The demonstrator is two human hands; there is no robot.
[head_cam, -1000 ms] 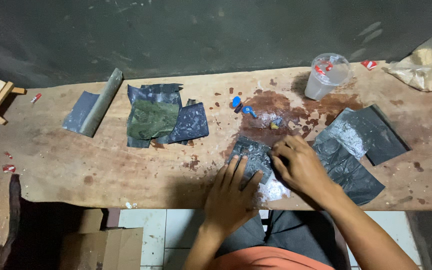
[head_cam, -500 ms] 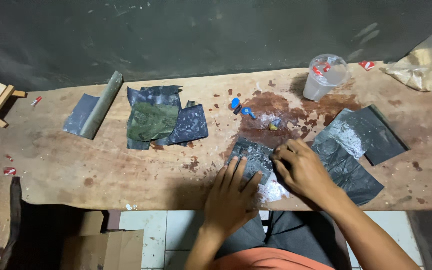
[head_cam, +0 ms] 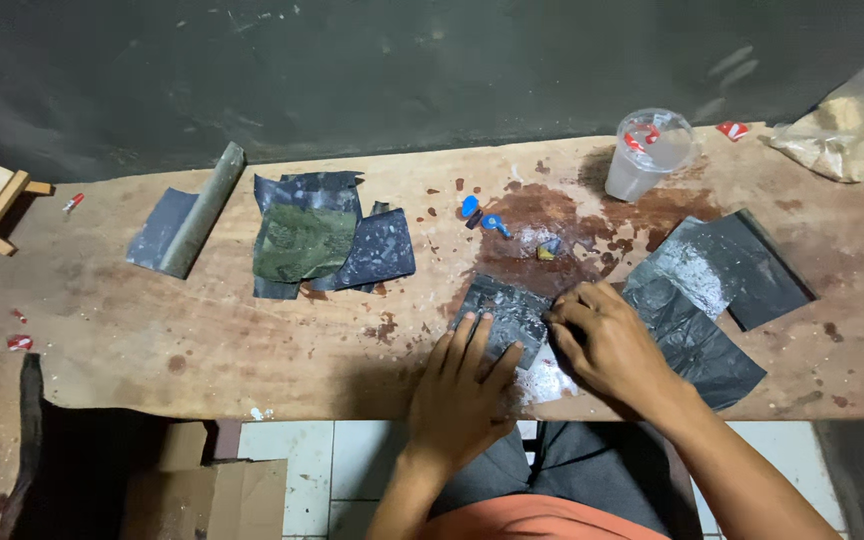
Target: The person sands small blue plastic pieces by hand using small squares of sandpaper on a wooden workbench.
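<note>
A dark, wet-looking sheet of sandpaper [head_cam: 502,308] lies near the front edge of a stained wooden bench [head_cam: 202,330]. My left hand [head_cam: 462,385] presses flat on its near left part, fingers spread. My right hand [head_cam: 607,345] rests on its right edge with the fingers curled; whatever they pinch is hidden. Pale residue [head_cam: 550,382] lies on the wood between my hands.
More dark sheets [head_cam: 717,275] lie to the right, a pile with a green one [head_cam: 302,240] at the middle left, a rolled grey sheet [head_cam: 197,210] further left. A clear plastic cup [head_cam: 647,152], small blue bits [head_cam: 482,215], a plastic bag [head_cam: 852,125] and a cardboard box [head_cam: 207,495] stand around.
My right hand has shifted a little over the right edge of the sheet. My left hand stays flat in the same place.
</note>
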